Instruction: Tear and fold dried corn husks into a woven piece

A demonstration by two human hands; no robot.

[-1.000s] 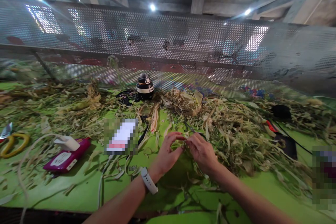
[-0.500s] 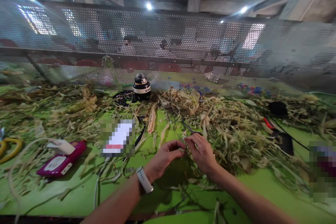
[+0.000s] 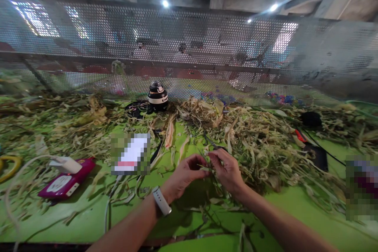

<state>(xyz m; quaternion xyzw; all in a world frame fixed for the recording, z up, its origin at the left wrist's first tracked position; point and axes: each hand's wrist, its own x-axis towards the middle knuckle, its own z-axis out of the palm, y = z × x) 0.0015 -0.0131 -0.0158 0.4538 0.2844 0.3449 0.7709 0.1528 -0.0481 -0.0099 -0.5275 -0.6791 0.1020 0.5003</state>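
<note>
My left hand [image 3: 187, 175], with a white band on the wrist, pinches a thin green plant stem [image 3: 206, 164] near the middle of the view. Close against it on the right, my right hand [image 3: 226, 169] has its thumb and fingers pressed together at the same stem. The fingertips almost touch, and the exact grip is small and partly hidden. Dry, tangled plant stalks and leaves [image 3: 265, 145] are heaped just beyond and to the right of my right hand. Narrow dried leaves [image 3: 170, 132] lie on the green table [image 3: 141, 220] beyond my left hand.
A blurred phone [image 3: 132, 153] and a magenta power strip [image 3: 66, 179] with a white plug and cables lie at left, near yellow scissor handles [image 3: 12, 167]. A black jar [image 3: 158, 96] stands at the perforated metal screen [image 3: 183, 59]. A black flat object [image 3: 315, 155] is at right.
The fingers of both hands have shifted slightly around the stem, and more green stem shows between them. The whole view has moved a little.
</note>
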